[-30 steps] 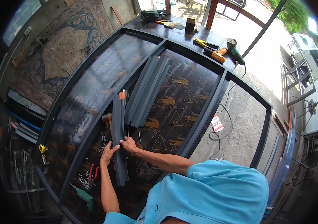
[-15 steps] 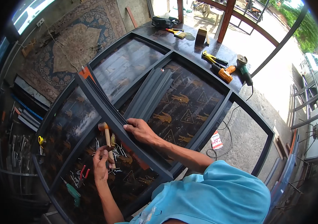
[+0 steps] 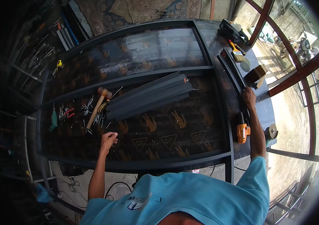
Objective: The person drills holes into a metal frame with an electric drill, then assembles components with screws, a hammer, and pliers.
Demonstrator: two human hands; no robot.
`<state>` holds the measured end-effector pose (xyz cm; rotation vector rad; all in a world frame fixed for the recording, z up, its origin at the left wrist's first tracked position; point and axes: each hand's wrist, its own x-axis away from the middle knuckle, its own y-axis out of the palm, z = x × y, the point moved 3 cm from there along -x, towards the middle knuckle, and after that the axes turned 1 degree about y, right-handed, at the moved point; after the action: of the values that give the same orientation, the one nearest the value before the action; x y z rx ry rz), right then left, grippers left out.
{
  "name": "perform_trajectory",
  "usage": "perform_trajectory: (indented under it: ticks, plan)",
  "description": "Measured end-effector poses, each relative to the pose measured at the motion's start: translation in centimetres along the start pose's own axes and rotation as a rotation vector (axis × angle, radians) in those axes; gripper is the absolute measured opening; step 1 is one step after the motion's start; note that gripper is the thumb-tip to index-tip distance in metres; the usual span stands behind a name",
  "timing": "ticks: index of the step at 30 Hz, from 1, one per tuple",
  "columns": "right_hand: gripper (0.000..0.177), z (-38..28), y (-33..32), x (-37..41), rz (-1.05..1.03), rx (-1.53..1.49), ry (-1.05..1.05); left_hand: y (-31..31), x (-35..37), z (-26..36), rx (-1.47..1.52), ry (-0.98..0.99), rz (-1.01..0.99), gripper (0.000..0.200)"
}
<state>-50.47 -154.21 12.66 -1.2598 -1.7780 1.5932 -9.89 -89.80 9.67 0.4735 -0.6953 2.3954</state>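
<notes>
While the right hand [image 3: 249, 98] has its grip closed on a dark profile [image 3: 233, 72] at the far right of the bench [image 3: 267, 101], the left hand [image 3: 109, 141] is over the near left part, palm side unclear. Left grip: fingers loosely curled, nothing visible in hold; whether the fingertips meet cannot be told.

Profile: lengthwise beside the brush [image 3: 238, 56], disc [image 3: 245, 66] and dark block [image 3: 255, 74], outside the frame's [image 3: 204, 44] right crossbar. Orange drill [image 3: 242, 133] near its lower end; grinder [image 3: 271, 132] to the right of the drill.

Within the frame: a bundle of strips [image 3: 150, 96], lying slanted. Left of it, a mallet [image 3: 96, 108] among scattered screws [image 3: 87, 106]. Farther left, red-handled pliers [image 3: 68, 113] and a green drill [image 3: 53, 119]. Yellow tape measure [image 3: 59, 63] near the upper left edge.
</notes>
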Motion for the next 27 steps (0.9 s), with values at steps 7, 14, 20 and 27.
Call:
perform_trajectory:
  ticks: [7, 14, 20, 27]
  plan:
    - [0.024, 6.6, 3.4, -2.5, -0.072, 0.066, 0.077, 0.2, -1.7, 3.3, -0.376, 0.058, 0.239, 0.055]
    - [0.033, 7.9, 4.2, -7.3, -0.132, 0.439, 0.146, -1.4, -6.6, 0.8, -0.2, -0.08, 0.441, 0.084]
    - [0.071, -19.2, 9.3, -5.5, -0.817, -0.506, 0.283, -3.9, -12.3, -0.5, 0.352, -0.124, -0.014, 0.082]
    - [0.098, -27.5, 14.4, -2.0, -0.968, -0.818, 0.489, -3.1, -12.9, 1.1, 0.281, -0.295, -0.2, 0.079]
